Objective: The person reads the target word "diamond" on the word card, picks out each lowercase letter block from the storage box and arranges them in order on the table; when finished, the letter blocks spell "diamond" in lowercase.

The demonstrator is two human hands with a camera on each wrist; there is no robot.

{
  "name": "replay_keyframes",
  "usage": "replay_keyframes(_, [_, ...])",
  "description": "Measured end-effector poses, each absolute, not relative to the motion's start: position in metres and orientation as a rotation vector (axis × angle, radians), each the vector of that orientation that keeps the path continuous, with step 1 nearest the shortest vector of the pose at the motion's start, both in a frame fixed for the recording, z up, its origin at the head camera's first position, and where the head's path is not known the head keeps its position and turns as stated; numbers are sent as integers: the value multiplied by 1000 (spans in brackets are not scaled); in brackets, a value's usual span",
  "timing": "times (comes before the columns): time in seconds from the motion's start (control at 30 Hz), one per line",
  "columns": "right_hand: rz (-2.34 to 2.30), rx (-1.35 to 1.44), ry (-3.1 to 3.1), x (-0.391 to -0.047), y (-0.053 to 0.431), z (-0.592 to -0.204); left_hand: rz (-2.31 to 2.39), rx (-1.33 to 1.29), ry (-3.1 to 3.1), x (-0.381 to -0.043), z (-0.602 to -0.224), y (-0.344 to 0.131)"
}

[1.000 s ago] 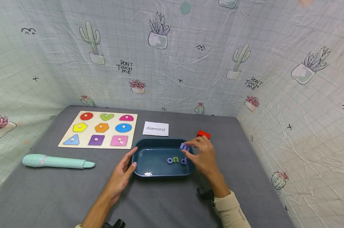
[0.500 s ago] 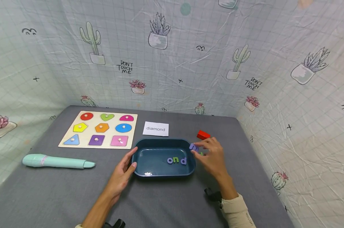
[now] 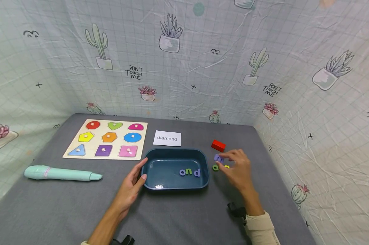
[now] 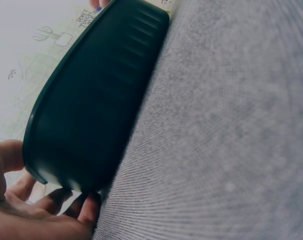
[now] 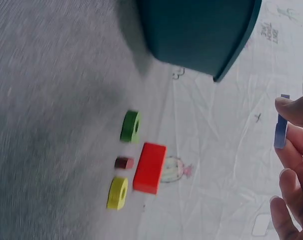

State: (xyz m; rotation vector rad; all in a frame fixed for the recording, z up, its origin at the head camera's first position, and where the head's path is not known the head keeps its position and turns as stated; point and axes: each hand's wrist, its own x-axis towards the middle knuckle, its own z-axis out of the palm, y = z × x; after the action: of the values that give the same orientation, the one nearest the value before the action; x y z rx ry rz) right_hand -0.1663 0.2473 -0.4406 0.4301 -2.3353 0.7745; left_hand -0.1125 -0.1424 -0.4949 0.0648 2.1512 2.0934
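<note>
My left hand (image 3: 129, 192) grips the left end of a dark blue tray (image 3: 163, 172), its thumb at the rim in the left wrist view. In the tray's right half lie a purple letter o (image 3: 182, 173), a green n (image 3: 188, 172) and a purple d (image 3: 197, 173). To the right of the tray, my right hand (image 3: 238, 169) pinches a purple letter m (image 3: 218, 158) between thumb and fingers, raised above the table. Below it is a green letter (image 3: 215, 167), with a yellow letter (image 3: 227, 166) partly hidden by the hand. The right wrist view also shows a small dark red piece (image 5: 124, 163).
A red block (image 3: 218, 145) lies behind the right hand. Behind the tray is a white card (image 3: 167, 138) reading "diamond". A shape puzzle board (image 3: 97, 142) and a mint-green pen-shaped object (image 3: 62, 173) lie at the left. A patterned cloth (image 3: 184, 68) surrounds the table.
My right hand has moved right with the purple m, from over the tray to beyond its right edge, uncovering the green letter. The left hand has stayed on the tray.
</note>
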Motion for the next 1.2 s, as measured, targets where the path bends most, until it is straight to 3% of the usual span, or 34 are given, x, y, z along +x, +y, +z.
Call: replay_keyframes(1.2, [607,214,-2573,-166,317,-455,2108,94,2154,-113,-497,-143])
